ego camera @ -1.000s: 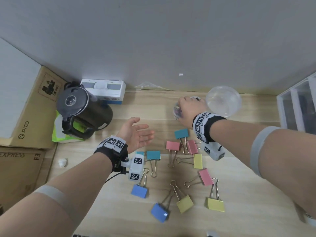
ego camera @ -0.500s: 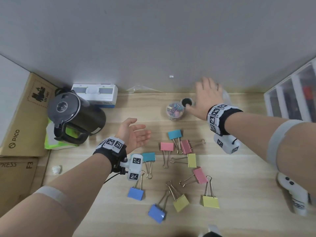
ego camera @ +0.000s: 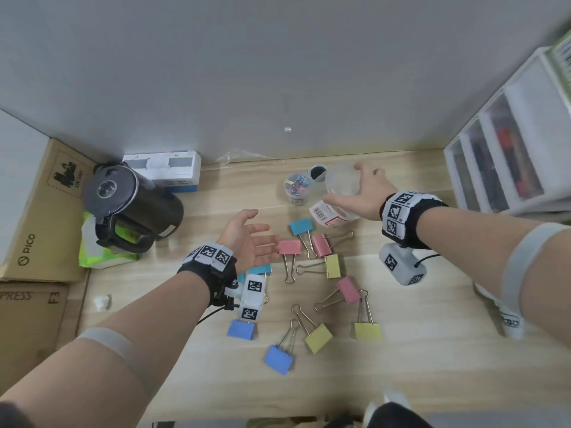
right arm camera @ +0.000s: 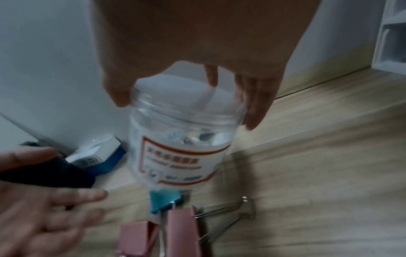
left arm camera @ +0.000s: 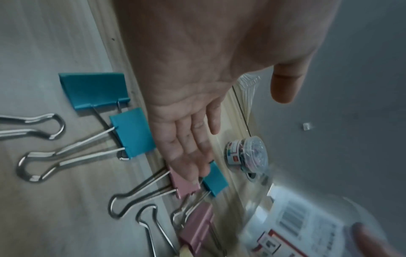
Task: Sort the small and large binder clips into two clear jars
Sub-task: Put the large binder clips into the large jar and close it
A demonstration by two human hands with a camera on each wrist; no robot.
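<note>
Wooden surface (ego camera: 417,350) against grey wall; small jar (ego camera: 297,187) near back edge holds small clips. Right hand (ego camera: 366,193) fingers grip large clear jar (ego camera: 340,193) by its rim, looks empty. Left hand (ego camera: 247,242) open, palm up. Large clips (ego camera: 332,266) scattered mid-surface.

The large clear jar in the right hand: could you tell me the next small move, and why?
Probably set the large clear jar upright beside the large binder clips: the right hand holds it tilted above them, while the left hand waits open, palm up.
</note>
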